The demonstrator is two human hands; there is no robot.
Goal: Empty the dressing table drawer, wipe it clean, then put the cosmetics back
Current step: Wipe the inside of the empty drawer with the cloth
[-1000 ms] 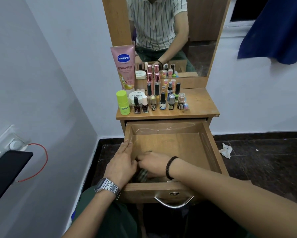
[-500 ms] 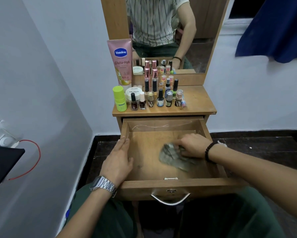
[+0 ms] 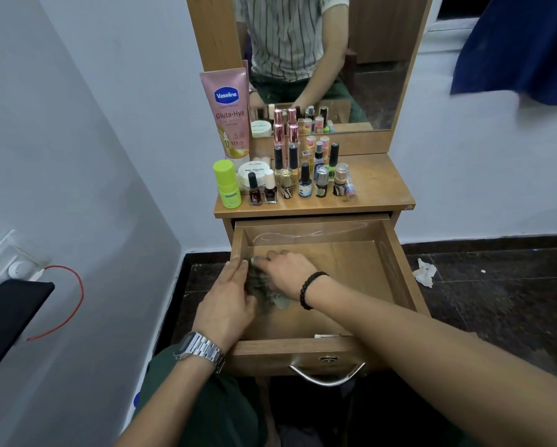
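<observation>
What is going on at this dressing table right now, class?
A person is wiping out the open drawer. The right hand presses a greyish cloth against the drawer floor near its left wall, while the left hand rests on that wall. The cosmetics, among them a pink lotion tube, stand on the tabletop, not yet put back.

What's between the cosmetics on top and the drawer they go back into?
Nothing fixed: the drawer is pulled open below the cosmetics. Only the right hand with its cloth and the left hand on the drawer's left wall occupy it.
</observation>
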